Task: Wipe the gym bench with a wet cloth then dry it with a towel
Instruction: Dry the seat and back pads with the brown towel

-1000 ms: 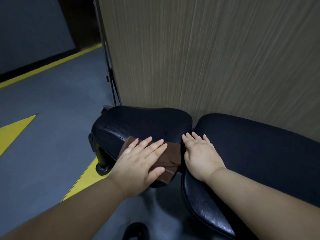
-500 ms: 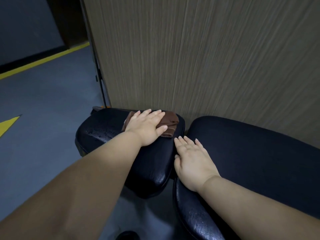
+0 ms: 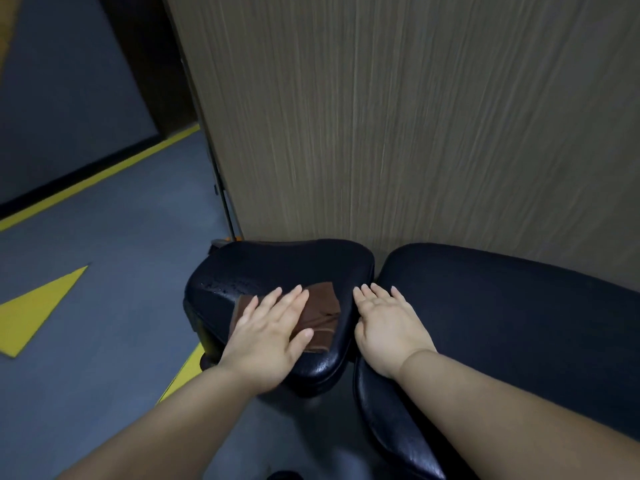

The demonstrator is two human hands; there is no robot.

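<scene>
1. My left hand (image 3: 270, 327) lies flat, fingers straight and a little spread, pressing the brown cloth (image 3: 320, 317) onto the small seat pad (image 3: 284, 261) of the gym bench. No finger curls round the cloth.
2. The cloth sits under my palm and pokes out to the right of my fingers, on the near-right part of that pad. Water beads (image 3: 225, 285) lie ahead and to the left of my fingertips. I judge the next stroke runs away from me and leftward, and the left hand is nearer.
3. My right hand (image 3: 388, 323) rests flat and relaxed on the near end of the long pad (image 3: 519, 323), just beside the gap between the pads. That pad's long axis runs off to my right.
4. In this dim light I can't say whether this cloth is the wet one or the towel.
5. Both pads are glossy black vinyl. A wood-grain panel (image 3: 415, 133) stands close behind them, and grey floor (image 3: 104, 258) with yellow markings (image 3: 34, 306) spreads to the left.
</scene>
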